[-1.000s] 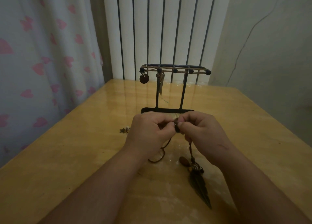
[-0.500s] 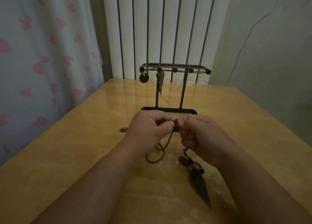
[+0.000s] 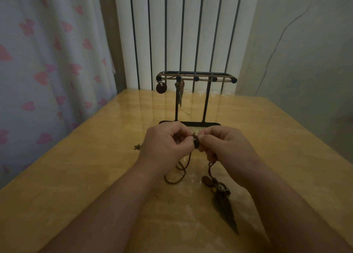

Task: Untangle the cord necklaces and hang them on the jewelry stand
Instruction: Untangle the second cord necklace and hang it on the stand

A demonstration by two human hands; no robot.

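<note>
While your left hand (image 3: 168,145) and right hand (image 3: 227,147) meet just in front of the jewelry stand (image 3: 207,98), their fingers (image 3: 188,138) are curled and pinch what looks like a small dark knot (image 3: 195,141) in the cord necklace (image 3: 177,173), held a little above the worktop (image 3: 76,176). From that knot the brown cord droops in a slack loop onto the wood below your left hand. A second strand runs down under your right hand to a bead cluster (image 3: 207,180) and a long leaf-shaped pendant (image 3: 226,212) lying flat near you. Expect the cord to be thin, limp and light: it likely re-tangles readily, and hard pulling probably tightens the knot, so work it loose with fingertips close on either side. Most of the weight seems to sit in the pendant, so leave it resting rather than dangling. For hanging, take the cord near the top of its loop. A round pendant (image 3: 161,87) and a slim pendant (image 3: 180,98) hang at the stand's left end, and a small star charm (image 3: 137,146) lies left of your hand.
</note>
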